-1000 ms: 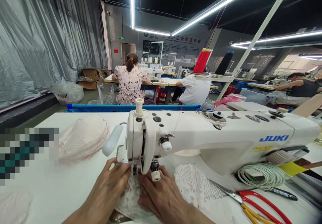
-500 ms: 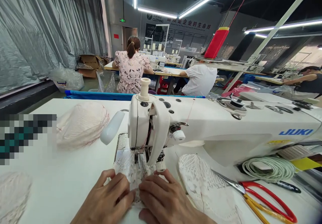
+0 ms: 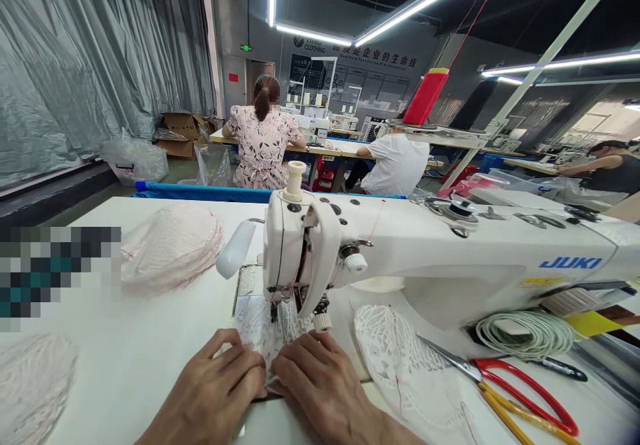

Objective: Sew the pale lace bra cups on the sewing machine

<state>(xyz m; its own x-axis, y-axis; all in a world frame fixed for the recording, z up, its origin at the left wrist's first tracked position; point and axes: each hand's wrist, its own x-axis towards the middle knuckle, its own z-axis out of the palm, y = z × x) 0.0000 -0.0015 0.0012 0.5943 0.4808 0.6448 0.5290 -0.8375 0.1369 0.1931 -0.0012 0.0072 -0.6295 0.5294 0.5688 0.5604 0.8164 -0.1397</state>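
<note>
White lace fabric [image 3: 250,317] lies beneath the presser foot of a white sewing machine [image 3: 300,248]. My left hand [image 3: 215,381] is closed, its curled fingers gripping the lace's left side. Close beside it, my right hand [image 3: 325,385] also has its fingers bent and pinched on the lace, below the machine head. The near edge of the fabric shows between the two hands, and the fingertips are partly hidden. To the right of my right hand rests another white lace piece [image 3: 400,345] with reddish thread along it.
Scissors [image 3: 520,391] with red and yellow handles lie at right, beside coiled pale green cord [image 3: 525,335]. Stacked lace pieces [image 3: 170,248] sit at left, with another lace piece [image 3: 35,385] nearer. A translucent guard [image 3: 235,251] juts left from the machine. Co-workers sit beyond.
Both hands stay on the lace. Its near edge and a dark strip of the machine bed now show between them. The whole view has shifted slightly.
</note>
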